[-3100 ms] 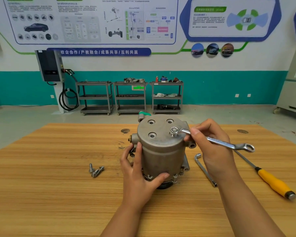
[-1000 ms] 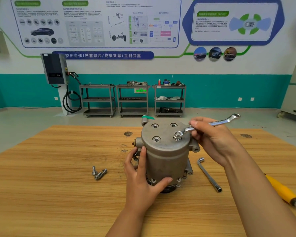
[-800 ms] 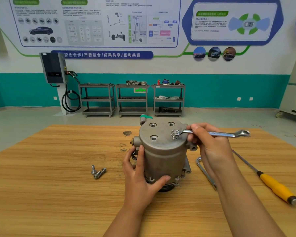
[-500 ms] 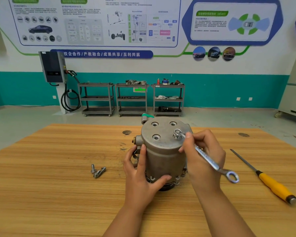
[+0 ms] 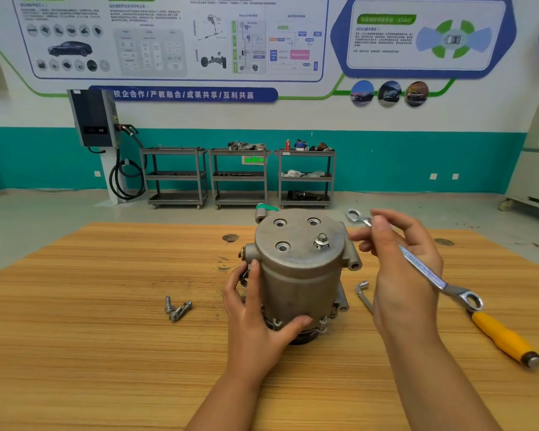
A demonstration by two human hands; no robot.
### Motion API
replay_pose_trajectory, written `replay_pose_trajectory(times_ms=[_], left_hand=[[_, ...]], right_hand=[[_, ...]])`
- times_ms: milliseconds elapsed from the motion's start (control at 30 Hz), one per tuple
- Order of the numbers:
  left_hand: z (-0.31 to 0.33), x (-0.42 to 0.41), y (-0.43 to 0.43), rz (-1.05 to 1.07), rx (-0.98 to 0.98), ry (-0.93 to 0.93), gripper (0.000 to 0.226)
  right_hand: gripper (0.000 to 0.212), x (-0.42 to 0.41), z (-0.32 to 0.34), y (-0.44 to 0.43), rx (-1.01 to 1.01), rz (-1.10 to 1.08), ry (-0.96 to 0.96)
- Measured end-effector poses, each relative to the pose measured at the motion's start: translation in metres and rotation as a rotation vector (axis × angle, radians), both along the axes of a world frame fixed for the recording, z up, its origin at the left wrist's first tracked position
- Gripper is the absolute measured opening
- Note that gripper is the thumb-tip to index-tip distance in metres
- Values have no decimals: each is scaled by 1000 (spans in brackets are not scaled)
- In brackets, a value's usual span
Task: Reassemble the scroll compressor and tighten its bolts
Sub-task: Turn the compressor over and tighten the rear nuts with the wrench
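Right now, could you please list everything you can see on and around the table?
compressor: one, grey metal, upright at table centre
fitted bolt: one, silver, in compressor's top
empty bolt holes: three, grey, compressor's top
loose bolts: three, silver, on table left of compressor
L-shaped key: one, silver, on table right of compressor
screwdriver: one, yellow handle, table's right side
table: one, wooden, foreground
carts: three, grey, against back wall
charger: one, dark grey, on wall, left
wrench: one, silver, off the bolt, in right hand
left hand: one, grips compressor's side
right hand: one, holds wrench
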State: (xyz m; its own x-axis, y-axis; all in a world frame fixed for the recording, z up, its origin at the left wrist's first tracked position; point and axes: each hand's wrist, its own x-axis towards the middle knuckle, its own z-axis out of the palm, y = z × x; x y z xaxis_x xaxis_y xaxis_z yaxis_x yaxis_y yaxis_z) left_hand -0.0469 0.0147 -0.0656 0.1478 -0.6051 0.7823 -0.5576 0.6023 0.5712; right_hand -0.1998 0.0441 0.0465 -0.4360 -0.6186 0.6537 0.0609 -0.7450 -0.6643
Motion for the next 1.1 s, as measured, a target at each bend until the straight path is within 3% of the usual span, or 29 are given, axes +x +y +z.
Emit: replay_pose_trajectory(times_ms=[167, 267, 333, 400, 533, 633, 933, 1100], left_hand=[[2, -1, 4, -109, 270, 227, 130], [5, 1, 5, -179, 377, 294, 132], [7, 4, 5, -209, 388, 296, 127], [9, 5, 5, -227, 395, 279, 125], [8, 8, 3, -226, 404, 235, 128], [4, 9, -1, -220, 386, 212, 132], [7, 0, -19, -205, 319, 146, 129], [13, 0, -42, -226, 351, 92, 127]], right_hand=[[33, -22, -35, -20, 274, -81, 69], [39, -21, -60, -35, 581, 111, 72], [28, -14, -74, -44, 688, 266, 4], [21, -6, -84, -49, 684, 346, -79], [32, 7, -91, -52, 589, 429, -229], [29, 13, -94, -55, 617, 369, -193], [50, 2, -96, -75, 770, 183, -6], [44, -3, -91, -91, 787, 135, 94]])
